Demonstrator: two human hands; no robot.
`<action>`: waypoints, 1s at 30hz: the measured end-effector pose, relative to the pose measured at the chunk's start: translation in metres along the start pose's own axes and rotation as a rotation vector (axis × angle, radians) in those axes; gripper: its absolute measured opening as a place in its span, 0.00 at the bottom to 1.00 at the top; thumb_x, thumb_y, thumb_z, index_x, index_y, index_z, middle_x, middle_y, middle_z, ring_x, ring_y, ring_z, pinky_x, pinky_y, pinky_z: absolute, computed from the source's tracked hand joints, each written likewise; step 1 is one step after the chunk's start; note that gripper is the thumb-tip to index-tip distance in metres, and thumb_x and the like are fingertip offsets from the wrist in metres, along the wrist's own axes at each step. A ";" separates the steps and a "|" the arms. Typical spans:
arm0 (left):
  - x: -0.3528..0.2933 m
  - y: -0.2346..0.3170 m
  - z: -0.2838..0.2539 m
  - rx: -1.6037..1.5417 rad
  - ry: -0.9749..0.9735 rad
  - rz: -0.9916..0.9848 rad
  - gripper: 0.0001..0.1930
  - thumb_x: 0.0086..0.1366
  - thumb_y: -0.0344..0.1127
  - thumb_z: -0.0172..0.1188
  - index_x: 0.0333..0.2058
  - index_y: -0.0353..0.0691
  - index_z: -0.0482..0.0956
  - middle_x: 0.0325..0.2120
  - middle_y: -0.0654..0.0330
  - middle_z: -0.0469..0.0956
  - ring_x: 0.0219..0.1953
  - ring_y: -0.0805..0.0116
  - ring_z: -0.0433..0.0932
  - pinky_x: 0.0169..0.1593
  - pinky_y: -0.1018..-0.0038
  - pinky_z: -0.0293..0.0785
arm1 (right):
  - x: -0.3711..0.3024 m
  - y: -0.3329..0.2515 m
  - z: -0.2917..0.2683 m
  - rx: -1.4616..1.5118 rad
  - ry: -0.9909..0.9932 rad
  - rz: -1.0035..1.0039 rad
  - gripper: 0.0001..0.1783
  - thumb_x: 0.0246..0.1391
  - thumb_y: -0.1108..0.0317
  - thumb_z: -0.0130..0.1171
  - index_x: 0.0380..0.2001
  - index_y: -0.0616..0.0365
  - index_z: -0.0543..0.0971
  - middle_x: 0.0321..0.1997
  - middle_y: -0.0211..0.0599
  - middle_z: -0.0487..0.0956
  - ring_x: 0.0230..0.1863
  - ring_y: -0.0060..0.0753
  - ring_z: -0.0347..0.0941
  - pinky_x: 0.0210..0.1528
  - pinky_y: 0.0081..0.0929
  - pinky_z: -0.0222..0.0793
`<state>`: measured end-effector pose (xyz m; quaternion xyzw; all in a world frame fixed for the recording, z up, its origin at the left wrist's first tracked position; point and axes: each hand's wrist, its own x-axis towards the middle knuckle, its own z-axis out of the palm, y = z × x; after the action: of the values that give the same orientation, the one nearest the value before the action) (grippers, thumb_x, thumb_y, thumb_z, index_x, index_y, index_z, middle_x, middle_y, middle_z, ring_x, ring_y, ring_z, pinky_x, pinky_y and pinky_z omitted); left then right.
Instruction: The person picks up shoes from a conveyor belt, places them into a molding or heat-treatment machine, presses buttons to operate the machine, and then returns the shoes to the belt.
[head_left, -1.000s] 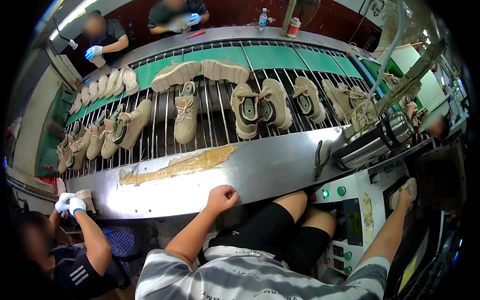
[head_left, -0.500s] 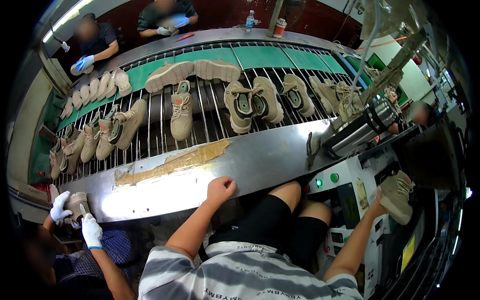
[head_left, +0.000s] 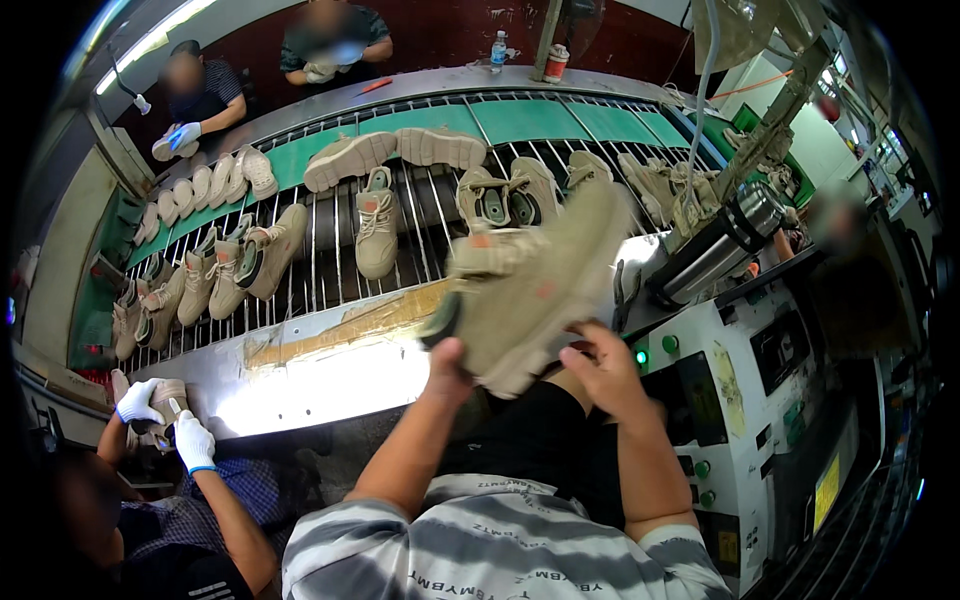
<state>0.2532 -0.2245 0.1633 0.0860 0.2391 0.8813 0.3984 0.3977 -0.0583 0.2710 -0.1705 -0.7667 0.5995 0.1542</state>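
In front of me a beige lace-up shoe (head_left: pixel 545 290) hangs in the air on its side, its toe up to the right and blurred by motion. My left hand (head_left: pixel 452 375) is closed on it at the heel and collar end. My right hand (head_left: pixel 605 370) is beside the lower edge of the sole, with thumb and fingers apart and fingertips at the sole's rim; whether they touch it is hard to tell. Behind the held shoe, a pair of beige shoes (head_left: pixel 490 190) is partly hidden on the rack (head_left: pixel 315 250).
More shoes (head_left: pixel 375 225) and several pale soles (head_left: pixel 260 170) lie along the rack. A metal ledge (head_left: pixel 330 385) with brown tape runs before me. To the right are a steel flask (head_left: pixel 725 245) and a machine panel (head_left: pixel 690 400). A co-worker's gloved hands (head_left: pixel 190 435) work on a shoe at left.
The shoe has come from the far right, where my right hand held it, to the middle before me. My left hand has moved from above the ledge's edge onto the shoe.
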 end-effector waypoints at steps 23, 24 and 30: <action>0.248 -0.007 -0.126 1.379 0.998 1.000 0.36 0.48 0.39 0.73 0.52 0.35 0.65 0.48 0.46 0.69 0.52 0.43 0.68 0.54 0.58 0.66 | -0.075 0.132 -0.021 -0.139 0.208 0.389 0.15 0.54 0.69 0.58 0.45 0.63 0.78 0.35 0.36 0.80 0.34 0.24 0.75 0.40 0.20 0.70; 0.253 -0.008 -0.124 1.377 0.985 1.004 0.36 0.48 0.39 0.73 0.53 0.35 0.65 0.48 0.45 0.68 0.52 0.43 0.68 0.54 0.58 0.65 | -0.076 0.132 -0.022 -0.151 0.214 0.390 0.15 0.54 0.69 0.58 0.45 0.63 0.78 0.35 0.36 0.80 0.35 0.25 0.75 0.40 0.21 0.71; 0.246 0.006 -0.106 1.377 0.977 0.781 0.38 0.47 0.37 0.70 0.55 0.34 0.61 0.53 0.45 0.63 0.57 0.44 0.61 0.59 0.54 0.58 | -0.047 0.155 -0.020 -0.184 0.212 0.376 0.13 0.52 0.69 0.58 0.41 0.62 0.79 0.33 0.36 0.80 0.34 0.26 0.76 0.39 0.23 0.71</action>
<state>0.0483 -0.0824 0.0642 -0.0029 0.8048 0.5550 -0.2104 0.4605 -0.0279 0.1235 -0.3857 -0.7523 0.5241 0.1031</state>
